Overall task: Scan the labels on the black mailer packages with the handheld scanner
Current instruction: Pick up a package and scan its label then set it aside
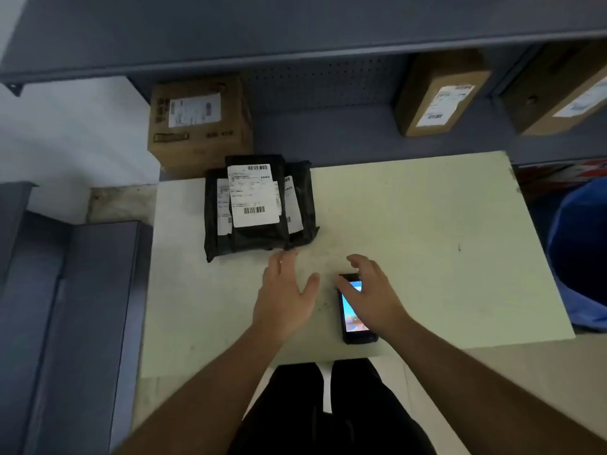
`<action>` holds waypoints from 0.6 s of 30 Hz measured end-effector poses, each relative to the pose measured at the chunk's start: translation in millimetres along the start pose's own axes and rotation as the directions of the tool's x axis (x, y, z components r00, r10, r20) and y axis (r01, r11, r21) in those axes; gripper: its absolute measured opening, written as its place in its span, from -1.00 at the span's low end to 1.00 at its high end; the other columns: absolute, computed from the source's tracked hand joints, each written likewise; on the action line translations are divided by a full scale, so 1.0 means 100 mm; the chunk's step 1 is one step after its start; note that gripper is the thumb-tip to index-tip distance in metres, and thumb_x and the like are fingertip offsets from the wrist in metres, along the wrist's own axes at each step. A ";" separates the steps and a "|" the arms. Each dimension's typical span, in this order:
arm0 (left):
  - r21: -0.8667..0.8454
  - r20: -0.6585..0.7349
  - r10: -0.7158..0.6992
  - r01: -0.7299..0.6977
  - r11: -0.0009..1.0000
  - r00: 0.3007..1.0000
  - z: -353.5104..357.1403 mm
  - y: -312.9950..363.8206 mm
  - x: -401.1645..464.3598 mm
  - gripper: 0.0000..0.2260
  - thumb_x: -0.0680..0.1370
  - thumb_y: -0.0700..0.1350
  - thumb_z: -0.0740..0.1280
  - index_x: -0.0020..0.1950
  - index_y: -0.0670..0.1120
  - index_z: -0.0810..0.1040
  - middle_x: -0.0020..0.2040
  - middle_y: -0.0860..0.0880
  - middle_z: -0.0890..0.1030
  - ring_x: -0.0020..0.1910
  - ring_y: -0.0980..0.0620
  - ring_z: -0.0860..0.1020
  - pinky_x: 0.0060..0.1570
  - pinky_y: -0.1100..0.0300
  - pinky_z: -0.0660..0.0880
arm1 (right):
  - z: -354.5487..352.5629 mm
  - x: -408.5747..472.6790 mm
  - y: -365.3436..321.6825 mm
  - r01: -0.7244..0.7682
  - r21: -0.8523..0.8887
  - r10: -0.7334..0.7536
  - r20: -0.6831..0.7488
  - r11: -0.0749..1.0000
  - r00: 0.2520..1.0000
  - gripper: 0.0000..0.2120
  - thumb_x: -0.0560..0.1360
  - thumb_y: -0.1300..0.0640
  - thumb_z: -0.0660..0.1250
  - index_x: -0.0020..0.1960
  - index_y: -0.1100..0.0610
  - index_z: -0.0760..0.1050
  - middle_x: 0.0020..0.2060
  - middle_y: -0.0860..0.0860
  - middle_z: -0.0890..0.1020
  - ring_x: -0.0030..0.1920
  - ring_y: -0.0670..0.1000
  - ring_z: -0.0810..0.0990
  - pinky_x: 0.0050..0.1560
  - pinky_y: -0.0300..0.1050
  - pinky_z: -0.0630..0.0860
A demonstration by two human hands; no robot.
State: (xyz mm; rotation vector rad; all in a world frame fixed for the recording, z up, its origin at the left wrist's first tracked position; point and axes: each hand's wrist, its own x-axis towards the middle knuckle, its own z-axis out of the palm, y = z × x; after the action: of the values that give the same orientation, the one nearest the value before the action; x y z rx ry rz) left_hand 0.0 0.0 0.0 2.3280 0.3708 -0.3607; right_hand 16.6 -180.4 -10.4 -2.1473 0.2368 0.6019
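A stack of black mailer packages (259, 238) lies at the far left of the pale table (427, 231), white barcode labels facing up. The top mailer's label (254, 195) is fully visible; those beneath peek out on both sides. My left hand (284, 297) is spread flat just in front of the stack, fingertips near its front edge, holding nothing. The handheld scanner (356, 318) lies on the table with its screen lit. My right hand (369, 293) hovers over its upper half with fingers apart, partly covering the screen; whether it touches the scanner is unclear.
A grey shelf behind the table holds a cardboard box (200, 123) at the left and two more boxes (440, 93) (558, 93) at the right, all labelled. A blue bin (581, 254) stands right of the table. Grey metal units (65, 307) sit at the left.
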 end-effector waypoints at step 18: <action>0.052 0.143 -0.179 0.173 0.983 0.973 0.39 -0.68 -0.20 -0.44 0.63 0.17 0.26 0.60 0.04 0.27 0.55 0.03 0.26 0.50 -0.01 0.37 0.40 -0.01 0.44 | 0.39 0.08 0.54 -0.424 -0.252 0.403 -0.131 0.870 0.906 -0.28 0.55 -0.11 0.44 0.58 0.13 0.26 0.46 0.12 0.43 0.42 0.21 0.44 0.34 0.22 0.49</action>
State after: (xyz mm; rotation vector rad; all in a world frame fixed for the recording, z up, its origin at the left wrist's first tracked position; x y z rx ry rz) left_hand -49.4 16.0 -62.6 2.2959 0.5033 -0.6276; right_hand -9.9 -181.6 -71.6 -2.4077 0.7070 0.8402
